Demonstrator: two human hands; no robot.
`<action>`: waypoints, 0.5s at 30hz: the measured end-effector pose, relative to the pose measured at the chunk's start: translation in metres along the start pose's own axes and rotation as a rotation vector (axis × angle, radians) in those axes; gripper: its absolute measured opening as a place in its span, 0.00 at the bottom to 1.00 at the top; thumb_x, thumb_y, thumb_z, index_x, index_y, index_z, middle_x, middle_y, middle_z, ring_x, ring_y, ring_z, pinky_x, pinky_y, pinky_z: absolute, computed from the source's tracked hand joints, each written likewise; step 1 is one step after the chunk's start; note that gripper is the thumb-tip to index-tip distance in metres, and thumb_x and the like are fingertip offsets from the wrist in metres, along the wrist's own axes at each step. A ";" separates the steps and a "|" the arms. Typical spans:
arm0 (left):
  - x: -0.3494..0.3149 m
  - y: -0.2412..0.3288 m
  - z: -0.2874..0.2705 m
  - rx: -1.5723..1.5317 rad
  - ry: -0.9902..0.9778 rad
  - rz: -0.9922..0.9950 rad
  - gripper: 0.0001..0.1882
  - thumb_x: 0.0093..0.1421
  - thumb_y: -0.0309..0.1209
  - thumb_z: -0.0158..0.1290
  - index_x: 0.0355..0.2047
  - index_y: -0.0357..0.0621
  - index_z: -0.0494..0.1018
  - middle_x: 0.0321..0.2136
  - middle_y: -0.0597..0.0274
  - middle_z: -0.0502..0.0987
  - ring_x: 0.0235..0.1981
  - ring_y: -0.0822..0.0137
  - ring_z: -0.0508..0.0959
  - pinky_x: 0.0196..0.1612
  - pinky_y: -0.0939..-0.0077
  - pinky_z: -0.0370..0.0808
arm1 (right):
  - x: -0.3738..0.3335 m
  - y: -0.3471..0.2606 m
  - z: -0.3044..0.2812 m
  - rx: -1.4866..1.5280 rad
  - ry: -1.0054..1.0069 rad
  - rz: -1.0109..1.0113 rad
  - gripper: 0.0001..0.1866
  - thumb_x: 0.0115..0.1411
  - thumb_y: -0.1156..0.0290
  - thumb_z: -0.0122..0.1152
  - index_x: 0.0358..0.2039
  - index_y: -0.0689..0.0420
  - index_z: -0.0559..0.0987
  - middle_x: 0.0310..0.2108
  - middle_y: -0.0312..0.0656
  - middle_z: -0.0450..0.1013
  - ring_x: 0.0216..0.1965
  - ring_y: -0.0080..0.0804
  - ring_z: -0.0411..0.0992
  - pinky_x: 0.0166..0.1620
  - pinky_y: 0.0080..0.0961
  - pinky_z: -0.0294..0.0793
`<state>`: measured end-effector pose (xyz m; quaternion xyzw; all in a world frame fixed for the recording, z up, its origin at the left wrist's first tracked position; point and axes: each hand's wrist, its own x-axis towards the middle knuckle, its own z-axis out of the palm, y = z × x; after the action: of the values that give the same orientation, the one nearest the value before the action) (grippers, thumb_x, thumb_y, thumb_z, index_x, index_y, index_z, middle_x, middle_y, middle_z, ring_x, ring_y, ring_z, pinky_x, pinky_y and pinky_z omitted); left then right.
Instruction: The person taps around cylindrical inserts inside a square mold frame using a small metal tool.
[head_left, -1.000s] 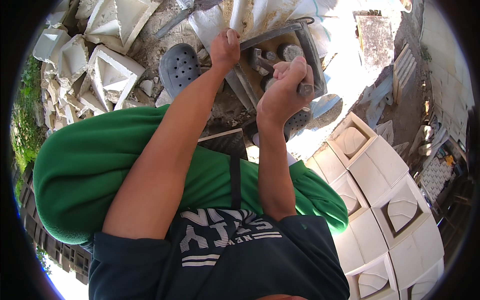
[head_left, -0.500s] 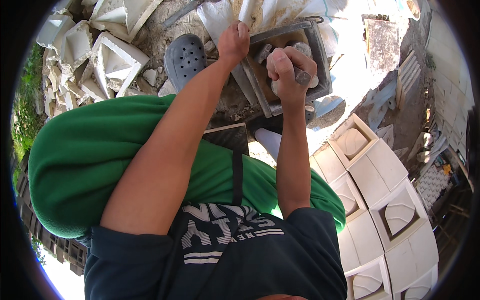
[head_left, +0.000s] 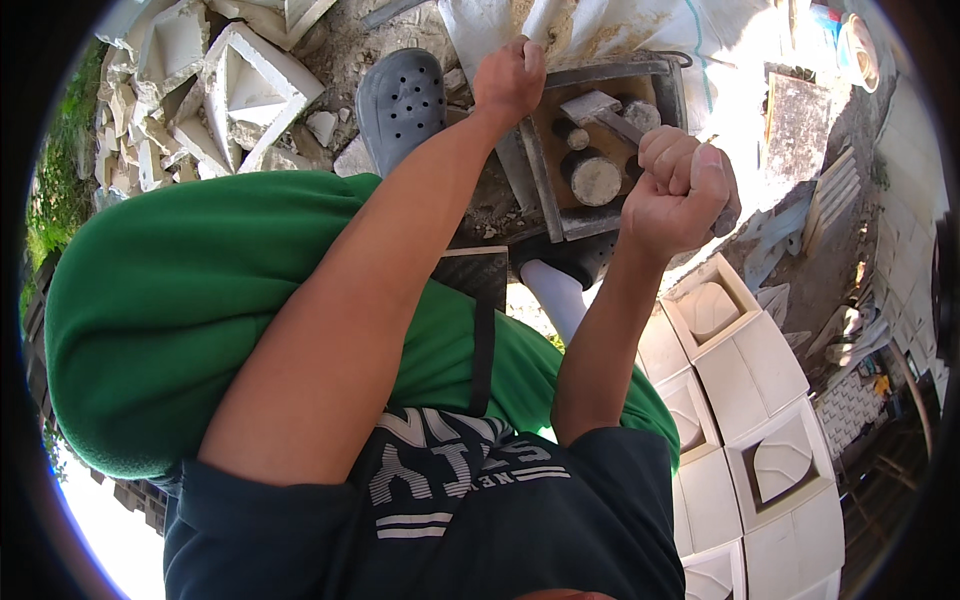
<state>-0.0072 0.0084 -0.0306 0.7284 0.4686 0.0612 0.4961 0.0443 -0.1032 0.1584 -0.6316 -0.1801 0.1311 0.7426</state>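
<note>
Rough, dusty ground point(head_left: 345, 55) strewn with rubble carries everything here. At far left, broken white cast blocks point(head_left: 235, 85) lie heaped in a pile. Near the far middle a square metal mould frame point(head_left: 600, 130) rests on the ground beside pale sacking point(head_left: 600, 30), with round plugs inside it, though glare makes its floor hard to read. A grey perforated clog point(head_left: 400, 100) stands just left of the frame. At right, finished white square blocks point(head_left: 760, 400) lie in rows, touching side by side.

A metal frame point(head_left: 600, 140) lies at upper centre, a clog point(head_left: 400, 100) to its left, broken blocks point(head_left: 215, 90) at upper left, and moulded blocks point(head_left: 750, 400) at lower right.
</note>
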 end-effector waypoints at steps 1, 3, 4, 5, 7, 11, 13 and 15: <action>0.000 -0.003 0.001 -0.001 0.001 -0.004 0.21 0.62 0.43 0.36 0.36 0.43 0.76 0.33 0.40 0.78 0.38 0.38 0.76 0.45 0.49 0.72 | -0.003 0.003 0.002 -0.033 0.022 -0.027 0.20 0.59 0.72 0.40 0.10 0.53 0.52 0.09 0.35 0.48 0.13 0.24 0.45 0.20 0.27 0.52; 0.004 -0.006 0.004 0.030 0.033 0.066 0.22 0.62 0.43 0.36 0.36 0.44 0.76 0.32 0.41 0.79 0.37 0.38 0.76 0.44 0.49 0.72 | -0.004 0.014 0.005 -0.066 0.046 -0.062 0.20 0.59 0.72 0.40 0.10 0.52 0.51 0.09 0.34 0.48 0.13 0.24 0.45 0.20 0.27 0.52; 0.004 -0.004 0.006 0.026 0.030 0.070 0.22 0.62 0.43 0.36 0.36 0.44 0.76 0.32 0.41 0.79 0.37 0.38 0.76 0.44 0.49 0.72 | 0.000 0.027 0.004 -0.212 0.025 -0.049 0.21 0.59 0.72 0.39 0.10 0.52 0.51 0.09 0.34 0.48 0.13 0.24 0.45 0.20 0.27 0.52; 0.003 -0.005 0.004 0.033 0.011 0.051 0.22 0.62 0.43 0.36 0.35 0.44 0.77 0.32 0.41 0.79 0.37 0.38 0.76 0.44 0.49 0.72 | 0.003 0.031 0.010 -0.352 0.000 -0.030 0.21 0.59 0.71 0.39 0.10 0.52 0.50 0.09 0.34 0.48 0.13 0.24 0.45 0.20 0.27 0.52; 0.002 -0.006 0.001 0.042 -0.008 0.031 0.22 0.62 0.43 0.36 0.35 0.44 0.77 0.32 0.41 0.79 0.37 0.38 0.77 0.44 0.49 0.72 | 0.008 0.016 0.004 -0.199 -0.005 -0.003 0.21 0.59 0.72 0.40 0.10 0.52 0.51 0.09 0.34 0.49 0.13 0.24 0.46 0.20 0.26 0.52; -0.001 0.005 -0.002 0.011 0.007 -0.016 0.22 0.62 0.44 0.37 0.35 0.44 0.77 0.32 0.41 0.79 0.37 0.39 0.77 0.45 0.50 0.72 | 0.012 0.015 0.003 -0.117 0.013 0.023 0.21 0.60 0.72 0.43 0.10 0.53 0.54 0.10 0.33 0.50 0.13 0.24 0.48 0.21 0.25 0.51; -0.004 0.010 0.002 0.006 -0.009 -0.020 0.22 0.62 0.44 0.37 0.35 0.44 0.77 0.32 0.41 0.79 0.37 0.39 0.77 0.45 0.50 0.72 | 0.014 0.037 0.000 -0.306 0.062 0.040 0.21 0.60 0.70 0.40 0.10 0.51 0.52 0.08 0.33 0.47 0.13 0.24 0.45 0.20 0.27 0.52; -0.003 0.005 -0.002 0.026 -0.014 -0.062 0.22 0.63 0.44 0.37 0.36 0.44 0.77 0.32 0.42 0.79 0.37 0.39 0.77 0.45 0.50 0.72 | 0.017 0.022 -0.003 -0.143 0.083 0.028 0.22 0.60 0.70 0.43 0.09 0.54 0.55 0.09 0.34 0.50 0.13 0.25 0.49 0.20 0.25 0.52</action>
<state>-0.0069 0.0074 -0.0247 0.7203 0.4883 0.0342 0.4915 0.0619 -0.0943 0.1377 -0.6905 -0.1493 0.1019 0.7004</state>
